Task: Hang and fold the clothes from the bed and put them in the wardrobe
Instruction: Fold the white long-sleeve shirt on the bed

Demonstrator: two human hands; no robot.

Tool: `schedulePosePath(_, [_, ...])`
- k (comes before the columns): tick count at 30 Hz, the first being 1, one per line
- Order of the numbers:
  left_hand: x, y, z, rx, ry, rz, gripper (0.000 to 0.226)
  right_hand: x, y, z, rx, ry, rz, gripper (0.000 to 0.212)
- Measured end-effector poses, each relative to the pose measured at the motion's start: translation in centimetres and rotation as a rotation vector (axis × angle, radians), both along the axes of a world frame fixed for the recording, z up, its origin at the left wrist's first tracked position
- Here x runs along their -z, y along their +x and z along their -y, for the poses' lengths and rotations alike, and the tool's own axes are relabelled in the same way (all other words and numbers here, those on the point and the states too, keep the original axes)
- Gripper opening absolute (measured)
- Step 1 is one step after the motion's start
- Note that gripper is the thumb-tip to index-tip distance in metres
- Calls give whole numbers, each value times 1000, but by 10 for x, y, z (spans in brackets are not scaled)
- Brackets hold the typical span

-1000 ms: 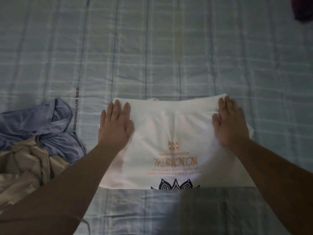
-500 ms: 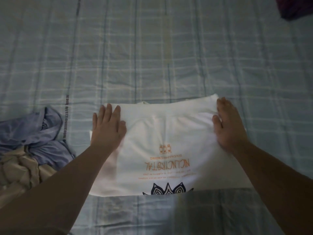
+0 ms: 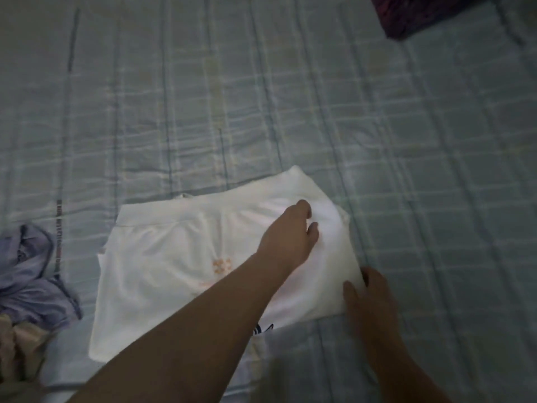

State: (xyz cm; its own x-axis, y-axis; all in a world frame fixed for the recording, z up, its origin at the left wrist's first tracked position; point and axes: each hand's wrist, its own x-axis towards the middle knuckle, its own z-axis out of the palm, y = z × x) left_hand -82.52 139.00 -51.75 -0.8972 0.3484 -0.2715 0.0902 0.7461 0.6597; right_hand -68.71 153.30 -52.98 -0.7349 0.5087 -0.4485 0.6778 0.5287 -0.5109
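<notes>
**A:** Where's the white tee [image 3: 162, 271] sitting right now?

**B:** Flat on the checked bed sheet [image 3: 290, 97], near the middle, folded down to a rough rectangle with the print facing up. The left hand [image 3: 287, 237] reaches across to its far right part with the fingers curled down into the cloth. Honestly can't tell if it's pinching a fold or just pressing. The right hand [image 3: 369, 301] is at the near right edge, thumb on top and fingers hooked round it, so that one's got hold of the fabric.

**A:** Tricky to move?

**B:** Nah, I'd guess thin cotton, light and floppy, zero stiffness. It'll probably sag and unfold if you lift it by one corner, and it likely slides easily on that sheet. I'd grab the doubled right edge with both hands, or slip a palm under the middle. The lavender and beige pile [image 3: 32, 280] on the left is clear of it, and so is the dark maroon thing [image 3: 412, 16] at the far right.
</notes>
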Motion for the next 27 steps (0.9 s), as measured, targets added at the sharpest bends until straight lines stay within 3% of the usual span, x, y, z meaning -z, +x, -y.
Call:
schedulePosePath(4, [1, -6, -60, -51, -118, 73, 30, -4, 0, -13, 25, -114, 133, 23])
schedulePosePath(10, [10, -6, -111, -196, -389, 232, 73, -10, -5, -32, -11, -273, 217, 23])
schedulePosePath(16, [22, -2, -117, -202, -430, 159, 57, -12, -7, -29, -44, -400, 168, 29])
schedulePosePath(19, [22, -3, -109, -270, -302, 167, 42, -16, -5, -19, -17, -449, 128, 19])
schedulePosePath(23, [6, -4, -80, -347, 8, 173, 32, -34, -4, 1, 3, -569, 65, 37])
schedulePosePath(27, [-26, 2, -21, -344, 221, 154, 60, -67, -1, 44, -69, -595, -61, 57])
